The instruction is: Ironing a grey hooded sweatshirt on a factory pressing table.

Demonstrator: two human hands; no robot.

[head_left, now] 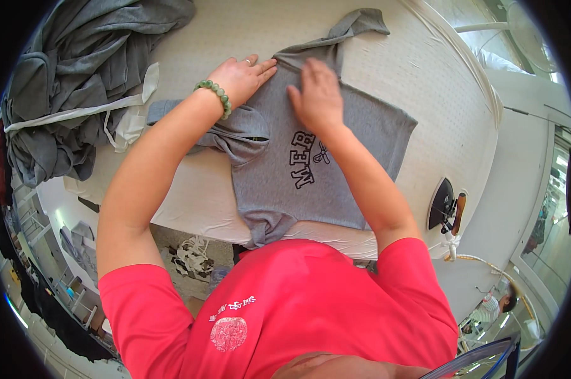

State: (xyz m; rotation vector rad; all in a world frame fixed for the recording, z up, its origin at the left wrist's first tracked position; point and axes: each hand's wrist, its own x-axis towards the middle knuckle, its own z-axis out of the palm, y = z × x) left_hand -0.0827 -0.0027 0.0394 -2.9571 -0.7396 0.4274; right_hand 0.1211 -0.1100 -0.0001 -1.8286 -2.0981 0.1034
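A grey hooded sweatshirt [355, 139] with dark outlined lettering lies spread on a pale padded table. Its hood [238, 136] points left, one sleeve [361, 24] stretches toward the far side, and the other sleeve is bunched at the near edge. My left hand [242, 79], with a green bead bracelet [214, 95] at the wrist, rests fingers outstretched at the far shoulder of the sweatshirt. Slightly blurred, my right hand [317, 98] is flat over the upper chest, palm down, fingers extended. Neither hand grips anything.
On the table's right side, an iron [442, 205] stands with a cord running off the near edge. A heap of grey garments [77, 82] fills the far left, with white strips [133, 114] lying across it. Below the table are tangled pale strips [192, 258]. Another person [491, 309] is at the lower right.
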